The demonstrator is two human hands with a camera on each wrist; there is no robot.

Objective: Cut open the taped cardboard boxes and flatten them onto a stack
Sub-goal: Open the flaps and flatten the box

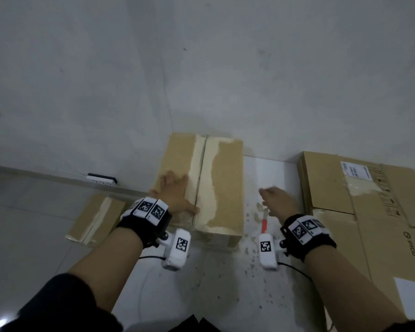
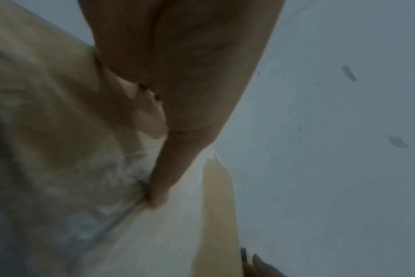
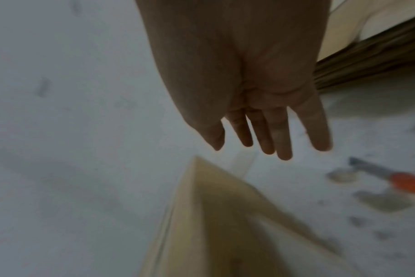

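Observation:
A tall brown cardboard box (image 1: 223, 188) stands on the floor against the wall, its top seam (image 1: 200, 180) bare of tape with torn pale strips on both sides. My left hand (image 1: 175, 195) lies flat on the left top flap, thumb (image 2: 159, 180) at the seam's near end. My right hand (image 1: 276, 200) hovers to the box's right with straight fingers (image 3: 265, 135), holding nothing. A cutter with an orange handle (image 1: 264, 224) lies on the floor under that hand; the right wrist view shows the cutter (image 3: 405, 181) too. The box corner (image 3: 213, 206) sits below my right fingers.
A stack of flattened cartons (image 1: 369, 207) lies on the floor at the right. A smaller brown box (image 1: 96, 219) sits at the left by the wall. A white power strip (image 1: 101, 179) runs along the skirting. Paper scraps (image 1: 252, 257) litter the floor.

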